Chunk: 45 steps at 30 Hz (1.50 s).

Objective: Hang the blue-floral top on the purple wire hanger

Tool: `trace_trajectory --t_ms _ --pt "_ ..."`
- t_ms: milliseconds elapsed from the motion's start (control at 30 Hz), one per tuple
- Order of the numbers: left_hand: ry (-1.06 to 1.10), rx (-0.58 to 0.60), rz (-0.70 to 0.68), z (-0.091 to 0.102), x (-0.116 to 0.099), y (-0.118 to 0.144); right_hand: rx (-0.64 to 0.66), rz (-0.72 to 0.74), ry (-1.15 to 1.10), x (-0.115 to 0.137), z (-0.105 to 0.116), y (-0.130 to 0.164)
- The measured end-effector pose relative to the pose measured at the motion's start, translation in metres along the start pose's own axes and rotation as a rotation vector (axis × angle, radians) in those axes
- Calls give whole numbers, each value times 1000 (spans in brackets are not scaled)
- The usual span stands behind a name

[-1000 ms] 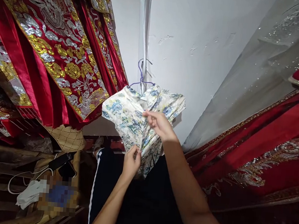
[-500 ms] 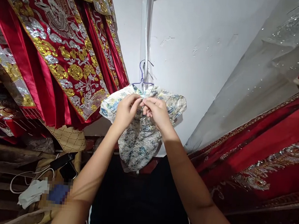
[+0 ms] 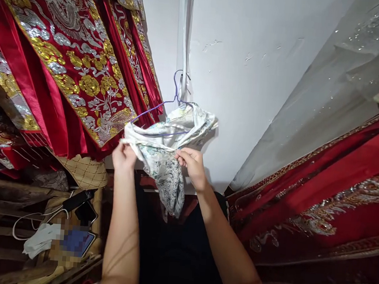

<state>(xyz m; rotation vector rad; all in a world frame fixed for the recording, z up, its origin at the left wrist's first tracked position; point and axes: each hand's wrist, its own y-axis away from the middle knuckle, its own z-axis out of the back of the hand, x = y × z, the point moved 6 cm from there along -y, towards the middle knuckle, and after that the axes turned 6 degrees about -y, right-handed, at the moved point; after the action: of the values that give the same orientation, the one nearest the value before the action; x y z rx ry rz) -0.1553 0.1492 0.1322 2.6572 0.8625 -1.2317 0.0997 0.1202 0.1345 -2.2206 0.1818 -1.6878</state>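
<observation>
A small white garment with a blue floral print (image 3: pixel 167 157) hangs half off a purple wire hanger (image 3: pixel 166 107) against the white wall. My left hand (image 3: pixel 123 156) pinches the garment's left edge, pulled out to the side. My right hand (image 3: pixel 191 163) grips the cloth near its middle. The hanger's left arm shows bare above the opened fabric, and the lower part of the garment droops between my arms.
Red robes with gold and silver embroidery (image 3: pixel 68 58) hang at the left, more red embroidered cloth (image 3: pixel 323 192) at the right. A grey sequined veil (image 3: pixel 328 83) slopes down the right wall. Phones and a white cable (image 3: pixel 82 206) lie on a wooden shelf at lower left.
My hands moved from the garment's collar down and apart. The left hand pulled the left side off the hanger, and the garment now hangs bunched and twisted.
</observation>
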Motion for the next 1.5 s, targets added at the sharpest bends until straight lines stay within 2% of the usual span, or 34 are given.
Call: trace_trajectory --t_ms 100,167,233,300,400,467,600,667,733,800,867,900,967,1033,1133,1233,1333,1400,1500 --pt "-6 -72 142 29 58 48 -123 -81 -75 -16 0 28" --pt "-21 -84 198 33 88 81 -214 -148 -88 -33 9 46" --pt "-34 -78 220 28 102 101 -239 -177 -34 -44 23 57" --pt "-31 -34 196 14 99 110 -252 -162 43 -45 39 60" --pt "-82 166 101 -19 75 116 -295 -83 162 -33 51 57" --pt "-252 341 -9 -44 57 126 -230 -63 159 -26 40 55" --pt "-751 573 -308 -80 34 146 60 -157 -139 -21 -1 60" --pt "-867 688 -306 -85 34 146 207 -188 -160 -12 -10 60" --pt "-895 881 -140 -81 43 141 306 -216 -28 -1 -4 53" --pt "-969 1109 45 -67 53 137 309 -173 176 17 12 33" --pt "-1152 1211 81 -46 52 124 214 10 352 40 30 2" --pt "-1274 1197 39 -35 47 113 141 135 408 52 38 -14" --pt "-1492 1059 -84 -15 27 84 -12 315 440 62 49 -45" --pt "-1638 906 -140 1 3 55 6 273 448 46 50 -75" --pt "-1699 766 -115 13 -24 23 124 136 518 14 48 -99" --pt "-1629 631 -170 9 -41 8 122 142 568 9 62 -96" --pt "-1543 529 -350 -10 -52 5 136 166 612 27 75 -80" --pt "-1580 506 -424 -23 -53 2 163 183 642 41 79 -71" --pt "-1689 501 -384 -35 -45 -11 182 202 658 56 77 -65"
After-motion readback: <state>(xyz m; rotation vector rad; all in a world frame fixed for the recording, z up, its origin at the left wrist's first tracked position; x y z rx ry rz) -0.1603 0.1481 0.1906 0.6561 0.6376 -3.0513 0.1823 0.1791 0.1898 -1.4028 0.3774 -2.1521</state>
